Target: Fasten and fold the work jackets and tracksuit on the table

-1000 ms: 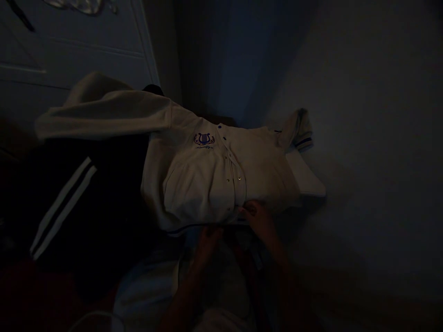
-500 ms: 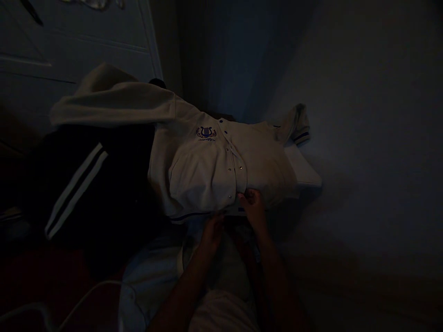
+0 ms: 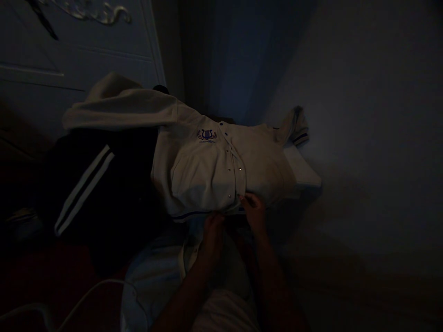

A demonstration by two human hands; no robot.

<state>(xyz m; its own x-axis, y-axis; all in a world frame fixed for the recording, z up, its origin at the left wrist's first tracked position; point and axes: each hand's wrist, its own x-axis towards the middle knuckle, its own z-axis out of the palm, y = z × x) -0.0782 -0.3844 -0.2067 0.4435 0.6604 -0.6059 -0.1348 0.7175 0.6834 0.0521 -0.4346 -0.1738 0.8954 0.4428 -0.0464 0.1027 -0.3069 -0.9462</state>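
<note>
A cream jacket [image 3: 200, 170] with a snap-button front, a dark blue lyre emblem and striped trim lies spread in front of me, its front partly open. My right hand [image 3: 254, 210] pinches the edge of the front placket near the hem. At the bottom hem, my left hand [image 3: 213, 228] has its fingers curled against the striped band; the dim light hides how much cloth is in them. Several small snaps show along both front edges above my hands.
Left of the jacket lies a black garment [image 3: 117, 198] with two white stripes. A white cable [image 3: 93, 288] curves across the lower left. A pale panelled door [image 3: 114, 41] stands at upper left, and a wall [image 3: 363, 138] rises on the right. Light is very dim.
My left hand has shifted slightly up to the jacket's hem, its fingers more curled. My right hand keeps its pinch on the placket. The view has tilted a little.
</note>
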